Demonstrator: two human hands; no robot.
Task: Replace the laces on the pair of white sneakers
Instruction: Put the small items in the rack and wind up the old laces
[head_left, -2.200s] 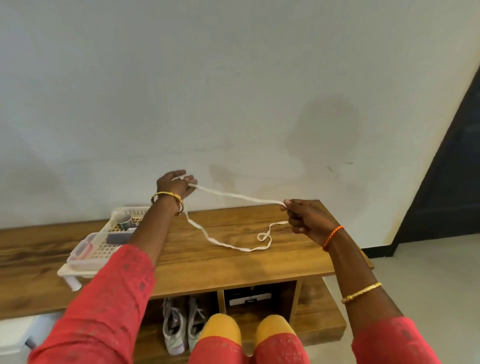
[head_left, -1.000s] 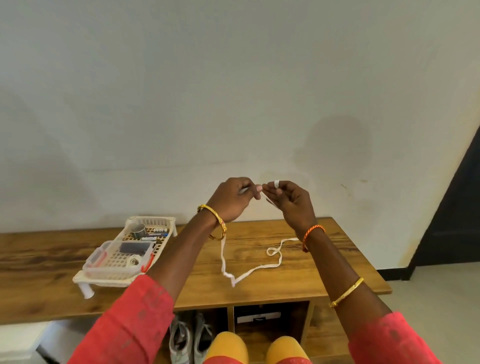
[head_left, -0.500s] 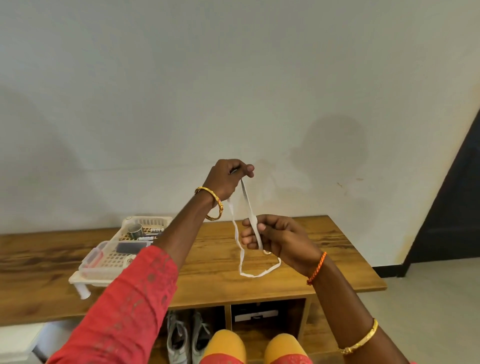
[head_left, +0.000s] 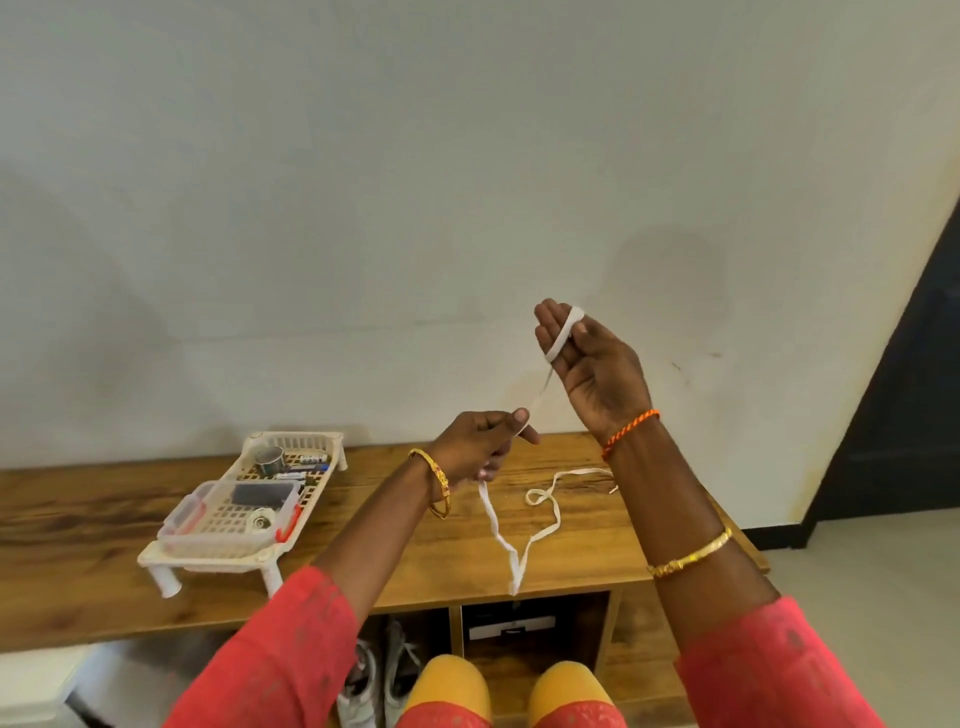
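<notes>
— Above the wooden bench (head_left: 78, 545), against the pale wall: two hands and one white lace (head_left: 519, 556). Where exactly on the right hand (head_left: 592, 364)?

— Draped over the straight, upright fingers (head_left: 550, 332), palm turned toward the camera. Wraps round them once, then drops down and to the left. Cannot tell whether the thumb presses on it.

— And the left hand (head_left: 478, 447)?

— Lower, just over the bench's back edge. Curls closed round the lace, thumb on top, pinching it against the fingers. Taut between the two hands, slack below.

— Below the left hand?

— Hangs down in front of the bench, folds in a narrow V past the front edge, climbs back onto the top and ends in a small loop and a loose tail near the right wrist.

— Wrists?

— Gold bangle on each arm, orange thread (head_left: 631, 434) on the right wrist, red sleeves further back.

— The sneakers (head_left: 379, 675)?

— Down in the left open compartment under the bench top, side by side, partly hidden by the left sleeve and a yellow-clad knee (head_left: 452, 686). Well apart from both hands.

— Anything else on top?

— To the left, a white slotted tray (head_left: 171, 558) on short legs. Holds a clear box (head_left: 228, 514) with red clips, a roll of tape (head_left: 268, 460) and some small items too blurred to name.

— Next compartment?

— A dark box (head_left: 511, 626) with a white label, right of the sneakers
</notes>
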